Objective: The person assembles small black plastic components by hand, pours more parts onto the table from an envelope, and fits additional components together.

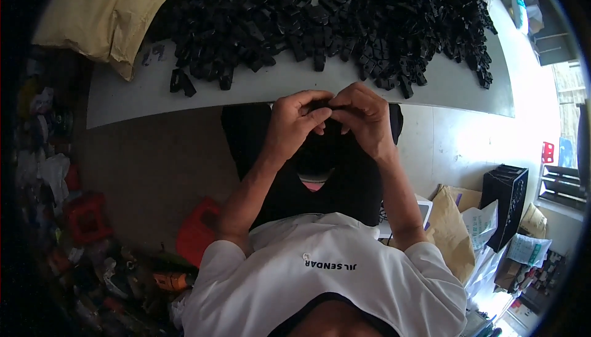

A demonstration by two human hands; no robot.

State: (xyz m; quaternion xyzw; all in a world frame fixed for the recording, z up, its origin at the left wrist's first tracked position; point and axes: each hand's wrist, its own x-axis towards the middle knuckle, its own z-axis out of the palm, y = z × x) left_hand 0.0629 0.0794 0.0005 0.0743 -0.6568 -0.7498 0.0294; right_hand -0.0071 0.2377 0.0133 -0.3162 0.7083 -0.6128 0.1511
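Note:
My left hand [294, 120] and my right hand [367, 117] meet just off the near edge of the table, above my lap. Thumbs and fingers of both are closed in a pinch on a small black part [322, 104], which they mostly cover, so its exact shape is hidden. Beyond my hands, a wide heap of small black plastic pieces [246, 26] spreads over the table [277, 81]. On the right the pile of black pieces [425, 17] is denser. Two loose pieces [182, 83] lie near the front left of the heap.
A large brown paper sack [104, 11] covers the table's far left corner. Red stools [86, 217] stand on the floor at left, amid clutter. To my right are a black crate [505, 204], a brown paper bag [449, 232] and white plastic bags [480, 223].

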